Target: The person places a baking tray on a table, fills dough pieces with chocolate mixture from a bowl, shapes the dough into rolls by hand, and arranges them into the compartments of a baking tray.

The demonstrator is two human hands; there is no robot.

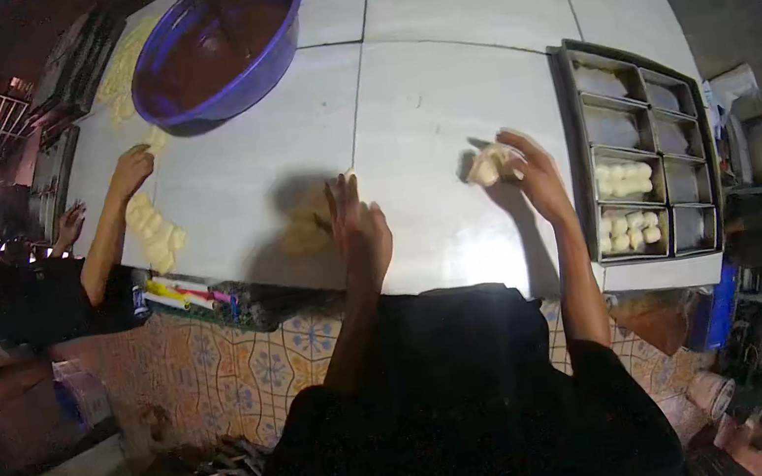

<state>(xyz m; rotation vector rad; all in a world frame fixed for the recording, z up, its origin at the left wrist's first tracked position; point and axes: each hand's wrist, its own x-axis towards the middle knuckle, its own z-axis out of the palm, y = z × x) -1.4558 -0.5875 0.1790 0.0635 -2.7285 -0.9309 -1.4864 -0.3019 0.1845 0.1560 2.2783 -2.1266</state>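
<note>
My right hand (538, 175) has its fingers curled round a pale, lumpy piece of dough (491, 164) just above the white tiled table (436, 80). Part of the dough is hidden by the fingertips. Nearer the middle, my left hand (361, 231) points away from me with its fingers stretched out, and nothing shows in it. Just left of that hand, a pale dough piece (304, 234) lies in shadow on the table. To the right stands a metal baking tin (571, 123) divided into compartments. Rows of dough balls (632, 230) fill its two near-left compartments.
A purple basin (226, 108) with brown contents stands at the far left. A co-worker's hand (131, 170) is near a strip of dough (154, 236) at the left edge. More dough pieces (125, 69) lie behind it. Coloured items (186, 294) sit below the table edge.
</note>
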